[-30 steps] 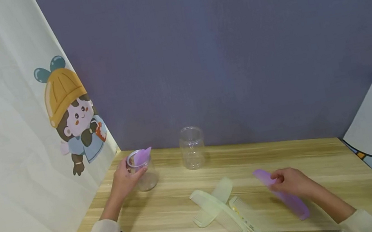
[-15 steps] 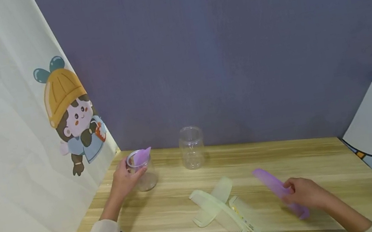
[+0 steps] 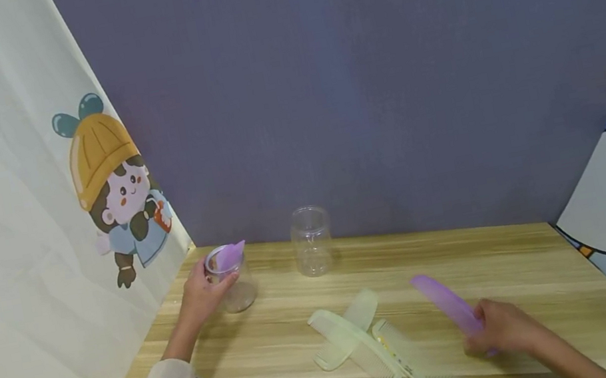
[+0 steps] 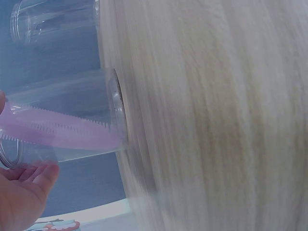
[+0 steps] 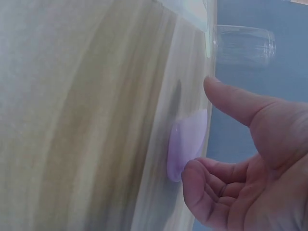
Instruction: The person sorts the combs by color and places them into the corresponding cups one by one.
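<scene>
My left hand [image 3: 205, 295] grips a clear plastic jar [image 3: 240, 295] near its rim, at the back left of the table. A purple comb [image 4: 62, 126] leans inside this jar, its teeth plain in the left wrist view and its end poking above the rim [image 3: 231, 253]. My right hand [image 3: 501, 328] is at the near end of another purple comb [image 3: 447, 302] lying on the table. In the right wrist view the fingers bend close to that comb [image 5: 188, 137], while the thumb [image 5: 236, 101] stands apart from them. The hand covers part of the comb's near end.
A second clear jar [image 3: 313, 244] stands at the back, against the dark blue wall [image 3: 347, 93]. Two pale green combs [image 3: 336, 325] lie crossed mid-table, and a third pale green comb [image 3: 427, 376] with a printed spine lies beside them. Printed sheets flank both sides.
My right hand has slid toward me along the purple comb, from near its middle to its near end. The comb has hardly shifted. The left hand and jar stay in place.
</scene>
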A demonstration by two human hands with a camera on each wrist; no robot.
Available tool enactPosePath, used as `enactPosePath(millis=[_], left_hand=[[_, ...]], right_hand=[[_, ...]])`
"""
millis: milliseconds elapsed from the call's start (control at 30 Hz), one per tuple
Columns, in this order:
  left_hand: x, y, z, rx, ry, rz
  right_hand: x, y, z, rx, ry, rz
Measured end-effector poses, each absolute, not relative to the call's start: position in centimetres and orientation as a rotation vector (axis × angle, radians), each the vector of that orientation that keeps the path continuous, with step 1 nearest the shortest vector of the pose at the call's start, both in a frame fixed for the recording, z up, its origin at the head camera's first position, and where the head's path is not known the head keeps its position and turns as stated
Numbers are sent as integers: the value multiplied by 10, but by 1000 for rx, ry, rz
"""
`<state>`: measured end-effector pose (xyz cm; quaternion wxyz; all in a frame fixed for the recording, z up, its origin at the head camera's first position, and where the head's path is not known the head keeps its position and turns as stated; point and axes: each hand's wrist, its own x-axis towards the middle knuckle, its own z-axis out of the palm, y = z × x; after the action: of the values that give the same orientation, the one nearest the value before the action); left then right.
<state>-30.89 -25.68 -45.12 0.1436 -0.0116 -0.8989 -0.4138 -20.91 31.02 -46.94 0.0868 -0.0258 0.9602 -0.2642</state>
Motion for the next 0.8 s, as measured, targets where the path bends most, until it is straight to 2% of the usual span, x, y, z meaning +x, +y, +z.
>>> enactPosePath(millis=[800], left_hand=[[-310,-258,-452,-32,-2602,-1189]], right_hand=[[-203,317,-483,-46,2904,-686]])
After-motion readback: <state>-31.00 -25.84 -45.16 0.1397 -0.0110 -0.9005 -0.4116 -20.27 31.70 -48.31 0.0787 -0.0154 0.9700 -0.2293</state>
